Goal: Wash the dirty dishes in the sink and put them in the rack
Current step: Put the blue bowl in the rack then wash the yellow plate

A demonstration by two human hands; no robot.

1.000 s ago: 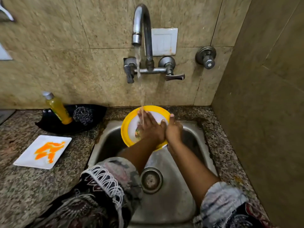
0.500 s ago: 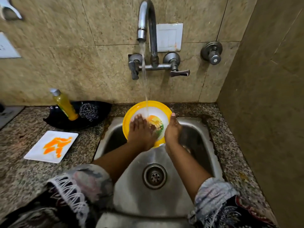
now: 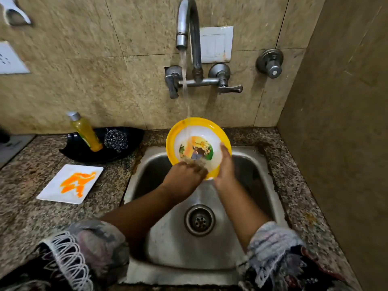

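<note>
A yellow-rimmed plate with a cartoon picture in its white middle is tilted up over the back of the steel sink. Water from the tap runs onto its face. My right hand grips the plate's right rim, thumb on the face. My left hand lies against the plate's lower face, fingers blurred. A white square plate smeared with orange sauce lies on the counter to the left of the sink.
A black leaf-shaped dish at the back left holds a yellow soap bottle and a steel scrubber. The drain sits mid-sink. A tiled wall closes the right side. A valve knob sticks out of the back wall.
My left hand has slid down from the plate's middle to its lower edge, uncovering the cartoon picture. The right hand keeps its hold on the rim. Water still runs.
</note>
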